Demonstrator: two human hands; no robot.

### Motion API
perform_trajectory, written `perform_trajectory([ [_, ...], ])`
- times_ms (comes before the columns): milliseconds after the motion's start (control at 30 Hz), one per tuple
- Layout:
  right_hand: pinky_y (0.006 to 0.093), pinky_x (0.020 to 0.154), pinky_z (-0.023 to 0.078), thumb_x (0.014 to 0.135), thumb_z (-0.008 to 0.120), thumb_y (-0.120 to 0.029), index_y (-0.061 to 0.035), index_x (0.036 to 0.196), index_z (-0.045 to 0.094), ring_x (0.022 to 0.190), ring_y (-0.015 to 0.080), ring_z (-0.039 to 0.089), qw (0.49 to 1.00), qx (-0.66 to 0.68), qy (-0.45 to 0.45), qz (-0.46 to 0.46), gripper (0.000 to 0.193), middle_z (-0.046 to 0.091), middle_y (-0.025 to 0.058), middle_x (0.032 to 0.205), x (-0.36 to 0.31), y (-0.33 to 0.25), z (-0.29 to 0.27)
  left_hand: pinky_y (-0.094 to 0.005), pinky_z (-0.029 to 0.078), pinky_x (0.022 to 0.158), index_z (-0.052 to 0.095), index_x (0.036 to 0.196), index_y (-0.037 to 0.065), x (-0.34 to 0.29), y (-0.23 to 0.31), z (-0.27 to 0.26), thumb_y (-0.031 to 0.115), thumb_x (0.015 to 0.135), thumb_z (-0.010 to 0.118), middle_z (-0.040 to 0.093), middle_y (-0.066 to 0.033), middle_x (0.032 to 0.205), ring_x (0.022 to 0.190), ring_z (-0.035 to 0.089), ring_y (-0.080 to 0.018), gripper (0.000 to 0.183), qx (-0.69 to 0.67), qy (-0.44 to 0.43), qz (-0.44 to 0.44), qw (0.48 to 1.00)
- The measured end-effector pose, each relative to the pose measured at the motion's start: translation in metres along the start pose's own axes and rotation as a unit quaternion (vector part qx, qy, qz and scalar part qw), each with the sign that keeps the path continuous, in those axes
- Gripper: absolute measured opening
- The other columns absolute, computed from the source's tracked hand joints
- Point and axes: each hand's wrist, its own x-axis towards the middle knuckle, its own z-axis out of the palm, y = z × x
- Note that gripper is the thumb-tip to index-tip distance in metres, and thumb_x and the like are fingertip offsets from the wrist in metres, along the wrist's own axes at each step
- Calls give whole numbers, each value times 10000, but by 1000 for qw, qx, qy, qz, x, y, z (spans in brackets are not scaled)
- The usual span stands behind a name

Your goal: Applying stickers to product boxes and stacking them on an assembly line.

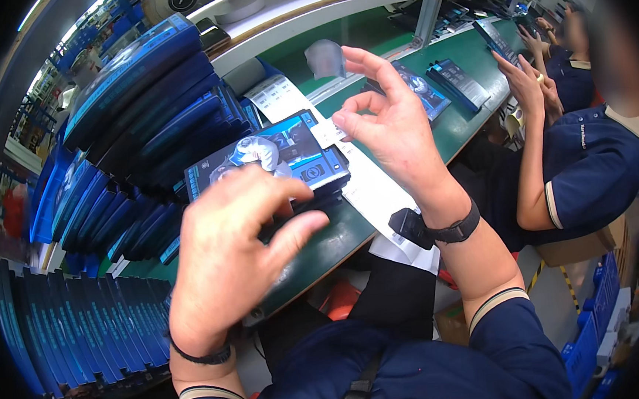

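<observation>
A flat dark-blue printed box (297, 138) lies on top of a short pile on the green workbench before me. My right hand (400, 138) is over its right end, pinching a small white label (327, 133) between thumb and finger. At its raised fingertips is a translucent rounded film piece (325, 59), apparently clinging there. Over the near left part of the box hovers my left hand (233, 239), thumb and fingers apart, holding nothing I can see; it hides part of the box. Under my right hand runs a long white label sheet (378, 188).
Tall stacks of blue boxes (134, 86) stand at the left, with a row of upright boxes (91, 327) below. Other boxes (460, 84) lie farther along the green bench (498, 57). At the right, a co-worker (591, 158) holds a box (496, 41). A metal post (436, 10) rises behind.
</observation>
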Motion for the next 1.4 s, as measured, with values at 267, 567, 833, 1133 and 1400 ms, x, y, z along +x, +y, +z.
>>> perform_trajectory([
  [267,222,740,570,824,670,115,-24,1445,447,871,67,586,1000,-16,-5,9,674,426,129,1415,1,5,4,-488,367,1107,644,1318,213,24,-26,0,354,679,865,475,-213,1464,1304,472,-421,691,137,-77,20,987],
  [567,215,756,538,898,725,-69,-57,1499,372,922,94,586,977,-196,45,-69,697,423,162,1406,-8,8,-3,-466,416,1066,742,1191,225,18,-25,10,205,607,860,518,-188,1371,1240,500,-378,596,72,-60,5,996],
  [833,288,943,520,934,583,45,-121,1539,263,1092,157,606,953,304,-1,-10,704,471,132,1348,-34,-22,34,-487,395,1080,756,1140,152,-18,5,18,302,595,896,463,-263,1407,1292,481,-423,583,31,89,71,993],
  [1133,306,883,490,971,589,-109,-180,1616,0,1203,181,529,935,308,-175,19,876,349,154,1484,-66,-25,69,-461,474,982,584,1272,169,-53,34,-2,125,499,903,360,-217,1382,1236,491,-370,837,69,92,44,992],
  [1400,250,762,481,837,737,-69,-128,1485,414,812,90,583,995,-67,19,-75,727,630,31,916,-19,-5,2,-452,463,972,660,1222,125,-94,-9,-48,105,525,836,440,-211,1310,1134,533,-404,719,180,69,-172,966],
])
